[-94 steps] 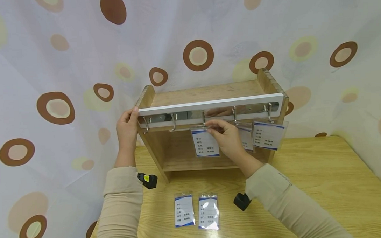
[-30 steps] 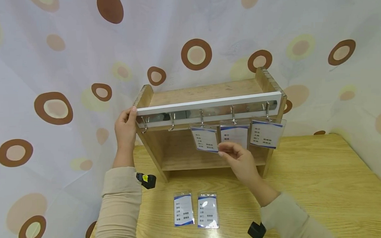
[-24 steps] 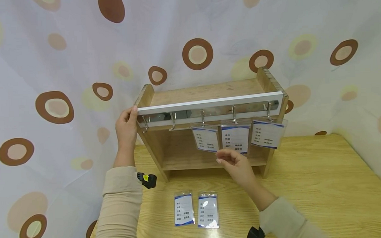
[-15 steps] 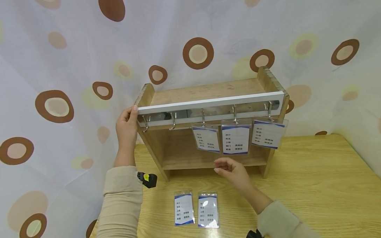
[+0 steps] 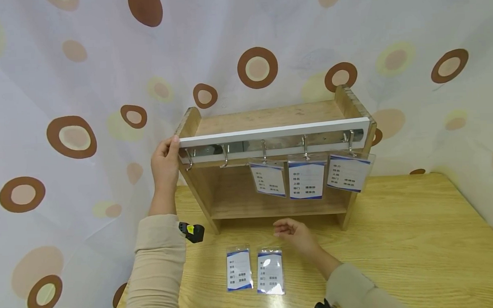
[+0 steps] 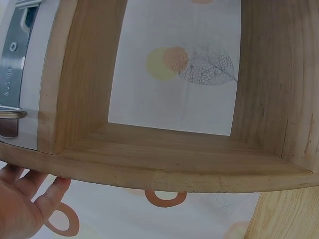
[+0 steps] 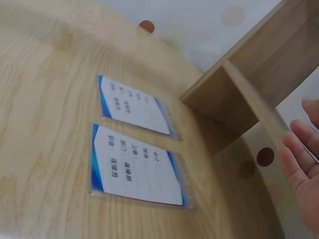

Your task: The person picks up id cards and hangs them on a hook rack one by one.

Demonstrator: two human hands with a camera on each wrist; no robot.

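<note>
My left hand [image 5: 165,163] rests against the left side of the wooden shelf unit [image 5: 279,214], at the end of its white hook rail [image 5: 233,137]; in the left wrist view its fingertips touch the outer side panel. My right hand [image 5: 296,236] is in the air before the shelf, fingers loosely bent, holding nothing. Three clear badge holders with printed cards hang from the rail: a slightly tilted left one [image 5: 268,178], a middle one [image 5: 306,179] and a right one [image 5: 349,172]. On the table lie a left badge holder [image 5: 239,270] and a right badge holder [image 5: 270,272], side by side.
The two leftmost hooks [image 5: 225,155] on the rail carry nothing. The light wooden table [image 5: 412,239] extends to the right of the shelf. Behind stands a white curtain [image 5: 291,30] with brown and yellow round spots. Black wrist cameras [image 5: 194,233] are beside both sleeves.
My right hand has let go of the left hanging badge holder and moved past the middle one, then down and left towards the table. The left hand stays at the rail's end.
</note>
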